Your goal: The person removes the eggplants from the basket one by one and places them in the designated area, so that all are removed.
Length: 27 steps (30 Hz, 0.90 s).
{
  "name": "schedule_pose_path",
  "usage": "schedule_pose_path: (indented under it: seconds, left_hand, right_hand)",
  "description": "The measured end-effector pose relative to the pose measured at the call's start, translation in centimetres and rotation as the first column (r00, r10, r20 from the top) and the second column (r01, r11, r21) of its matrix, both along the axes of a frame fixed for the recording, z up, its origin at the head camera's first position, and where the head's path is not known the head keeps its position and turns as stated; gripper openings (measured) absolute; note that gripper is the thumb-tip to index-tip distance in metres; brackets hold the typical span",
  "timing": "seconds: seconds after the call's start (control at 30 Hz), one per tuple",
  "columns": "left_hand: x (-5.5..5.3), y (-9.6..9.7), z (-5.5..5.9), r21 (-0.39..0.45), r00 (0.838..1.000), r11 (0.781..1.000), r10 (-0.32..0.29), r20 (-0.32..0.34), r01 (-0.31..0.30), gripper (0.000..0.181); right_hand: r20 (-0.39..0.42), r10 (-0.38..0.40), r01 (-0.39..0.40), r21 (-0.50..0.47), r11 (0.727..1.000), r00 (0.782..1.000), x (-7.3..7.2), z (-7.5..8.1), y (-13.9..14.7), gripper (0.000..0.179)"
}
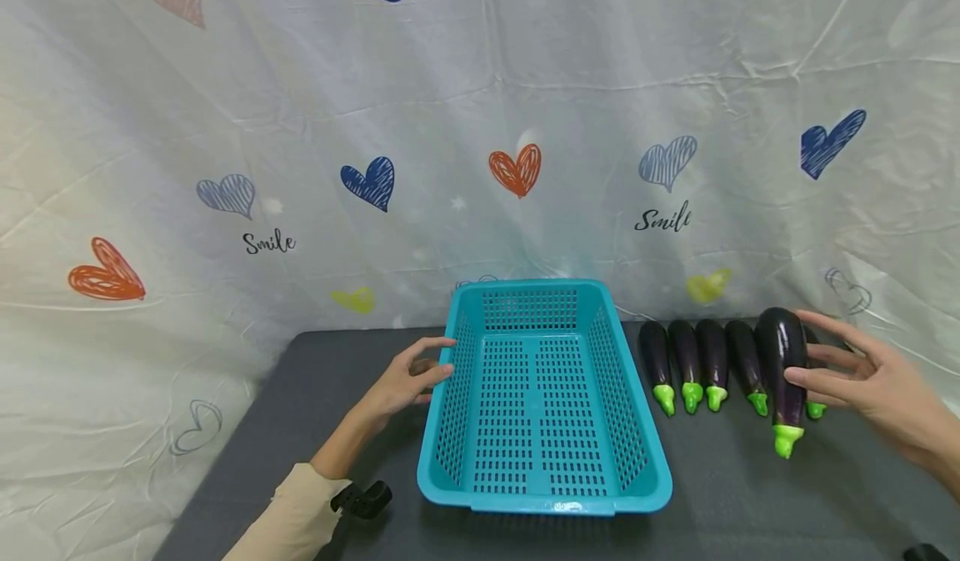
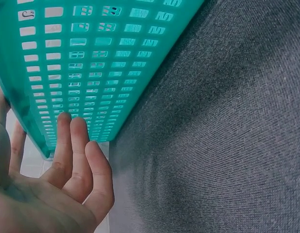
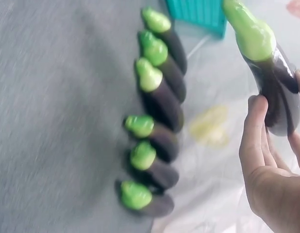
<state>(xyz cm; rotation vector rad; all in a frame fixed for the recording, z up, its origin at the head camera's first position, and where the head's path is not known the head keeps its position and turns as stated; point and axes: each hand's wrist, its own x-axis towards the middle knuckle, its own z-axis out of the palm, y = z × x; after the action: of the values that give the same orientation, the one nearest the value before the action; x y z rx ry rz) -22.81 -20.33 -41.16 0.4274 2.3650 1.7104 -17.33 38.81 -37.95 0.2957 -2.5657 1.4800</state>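
My right hand holds a glossy dark purple eggplant with a light green stem, thumb on one side and fingers on the other. Raised in the right wrist view, the same eggplant points its stem up and left. My left hand is at the left side of a blue-green plastic basket. Its thumb and forefinger rest at the rim, and the other fingers stand loosely by the perforated outer wall. No contents show in the basket.
Several more eggplants lie in a row on the dark grey table, right of the basket, stems toward me. Behind the table hangs a pale curtain with printed hearts.
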Motion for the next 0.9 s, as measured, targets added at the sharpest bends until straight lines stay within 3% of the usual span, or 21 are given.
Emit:
schedule_pose_path:
  seconds: [0.23, 0.43, 0.63, 0.9]
  left_hand:
    - [0.1, 0.0, 0.0, -0.001, 1.0, 1.0, 0.0, -0.007, 0.0, 0.052]
    - [0.0, 0.0, 0.0, -0.003, 1.0, 1.0, 0.004, -0.004, -0.004, 0.052]
    - [-0.1, 0.0, 0.0, 0.002, 1.0, 1.0, 0.0, 0.0, 0.0, 0.052]
    - [0.0, 0.0, 0.0, -0.005, 1.0, 1.0, 0.006, -0.003, -0.006, 0.052]
  right_hand:
    - [-0.01, -0.065, 0.065, -0.071, 0.995, 0.998, -0.3, -1.4, 2.6, 0.078]
    - [0.015, -0.137, 0.137, 0.008, 0.991, 0.99, -0.6, -2.7, 4.5, 0.072]
    - [0.011, -0.208, 0.208, -0.018, 0.978, 0.978, -1.1, -3.7, 6.2, 0.073]
    - [-0.001, -0.29, 0.29, 0.03, 0.957, 0.957, -1.8, -5.4, 8.4, 0.076]
